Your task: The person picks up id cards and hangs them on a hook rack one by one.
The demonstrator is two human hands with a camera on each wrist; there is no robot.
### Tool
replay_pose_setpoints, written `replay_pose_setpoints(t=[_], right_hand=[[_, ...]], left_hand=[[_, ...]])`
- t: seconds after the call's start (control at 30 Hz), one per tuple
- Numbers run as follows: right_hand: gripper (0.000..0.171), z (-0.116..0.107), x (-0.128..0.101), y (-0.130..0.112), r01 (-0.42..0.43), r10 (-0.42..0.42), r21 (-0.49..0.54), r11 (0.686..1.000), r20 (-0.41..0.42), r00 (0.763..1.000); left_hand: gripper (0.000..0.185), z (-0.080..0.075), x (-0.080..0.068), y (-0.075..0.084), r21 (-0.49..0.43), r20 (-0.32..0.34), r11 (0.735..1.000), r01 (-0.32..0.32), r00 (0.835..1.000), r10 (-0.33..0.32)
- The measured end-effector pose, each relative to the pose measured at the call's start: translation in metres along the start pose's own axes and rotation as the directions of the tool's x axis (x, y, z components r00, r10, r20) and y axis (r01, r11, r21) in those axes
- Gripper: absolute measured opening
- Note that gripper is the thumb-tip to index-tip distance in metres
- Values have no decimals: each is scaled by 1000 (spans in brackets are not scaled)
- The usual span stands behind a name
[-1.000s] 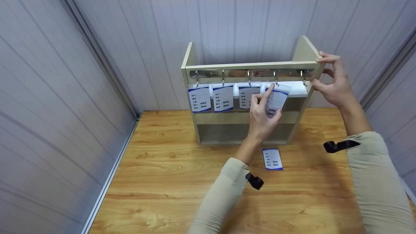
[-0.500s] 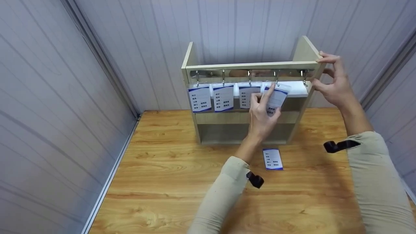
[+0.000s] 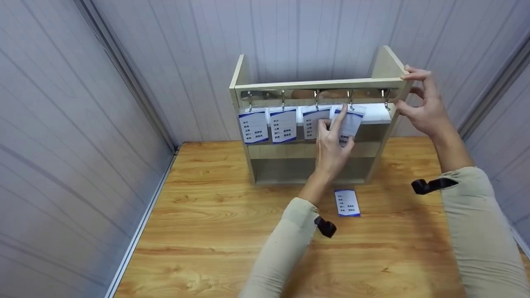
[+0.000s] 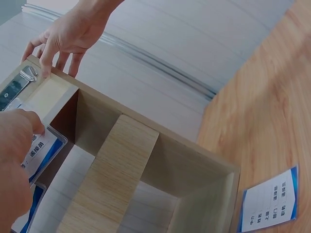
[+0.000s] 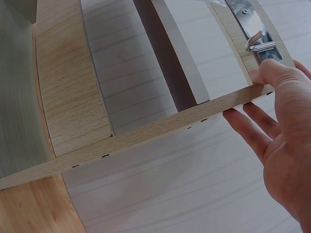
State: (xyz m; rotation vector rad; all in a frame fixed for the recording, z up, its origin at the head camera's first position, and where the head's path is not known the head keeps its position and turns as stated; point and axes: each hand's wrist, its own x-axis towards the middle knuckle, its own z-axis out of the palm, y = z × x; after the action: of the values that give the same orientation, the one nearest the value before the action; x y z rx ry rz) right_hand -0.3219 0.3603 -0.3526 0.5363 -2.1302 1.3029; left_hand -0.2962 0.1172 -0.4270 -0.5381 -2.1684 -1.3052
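Note:
My left hand [image 3: 331, 151] holds a blue-and-white ID badge [image 3: 352, 122] in a clear sleeve, tilted at the fourth hook from the left. Its index finger lies along the sleeve's top, with the thumb at the right edge. In the left wrist view, this badge [image 4: 41, 153] is partly covered by the fingers. On hooks to the left hang three similar badges [image 3: 285, 126]. My right hand [image 3: 430, 109] grips the upper right side panel of the small wooden shelf [image 3: 310, 83]. The right wrist view shows the thumb in front of the panel [image 5: 160, 127] and fingers behind.
A metal rail [image 3: 368, 94] with several hooks spans the shelf's upper front. The rightmost hook [image 3: 386, 99] is bare. Another badge [image 3: 348, 203] lies on the wooden tabletop [image 3: 215, 231] before the shelf. Pale panel walls [image 3: 198, 70] stand behind and at both sides.
My left hand and the badge have shifted slightly left, and the badge hangs a little lower against the hook. The shelf has moved very slightly left; my right hand keeps its grip.

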Motion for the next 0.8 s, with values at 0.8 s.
replay_pose_setpoints(t=[0.8], right_hand=[[57, -1, -2, 1, -20, 20, 6, 1000, -13, 1000]], left_hand=[[56, -1, -18, -4, -107, 25, 990, 87, 996, -85]])
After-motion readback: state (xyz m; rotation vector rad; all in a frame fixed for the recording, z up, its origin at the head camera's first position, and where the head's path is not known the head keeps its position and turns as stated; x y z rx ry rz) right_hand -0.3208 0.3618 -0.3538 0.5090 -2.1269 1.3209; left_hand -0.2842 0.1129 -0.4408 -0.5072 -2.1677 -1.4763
